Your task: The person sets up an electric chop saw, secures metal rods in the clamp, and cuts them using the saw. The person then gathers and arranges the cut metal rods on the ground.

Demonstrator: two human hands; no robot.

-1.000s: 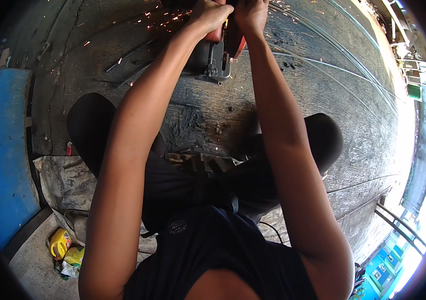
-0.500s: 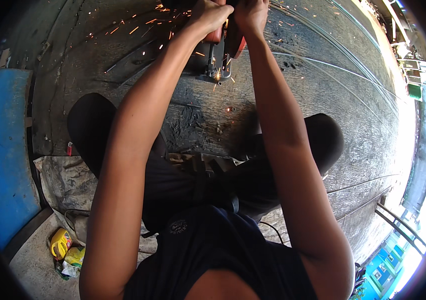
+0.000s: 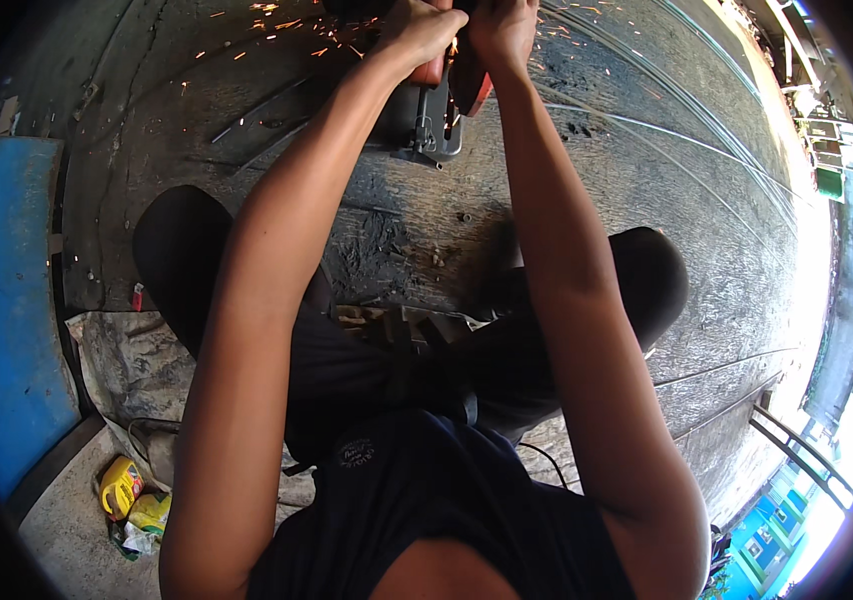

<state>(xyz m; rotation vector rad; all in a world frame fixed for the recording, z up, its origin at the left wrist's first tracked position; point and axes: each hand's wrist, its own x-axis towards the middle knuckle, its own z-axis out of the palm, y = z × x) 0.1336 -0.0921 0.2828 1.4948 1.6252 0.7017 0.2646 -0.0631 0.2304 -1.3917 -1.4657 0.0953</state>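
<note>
At the top edge my left hand (image 3: 419, 32) is closed on the red body of a cut-off saw (image 3: 431, 72). Just right of it my right hand (image 3: 503, 38) is also closed against the saw, above its curved red guard (image 3: 480, 96). Both hands' fingertips are partly cut off by the picture's edge. Below the red parts sits a grey metal base with a clamp (image 3: 435, 135). A small bright glow shows between the hands, and orange sparks (image 3: 277, 22) fly out mostly to the left. The piece being cut is hidden.
Thin metal rods (image 3: 662, 85) lie on the floor to the right, and two short dark bars (image 3: 262, 110) to the left. A small ring (image 3: 465, 216) lies between my knees. A blue panel (image 3: 12, 300) stands at far left, near a yellow package (image 3: 121, 487).
Sparks have thinned around the clamp and base, and now spread mainly at the upper left. My hands and arms hold almost the same place.
</note>
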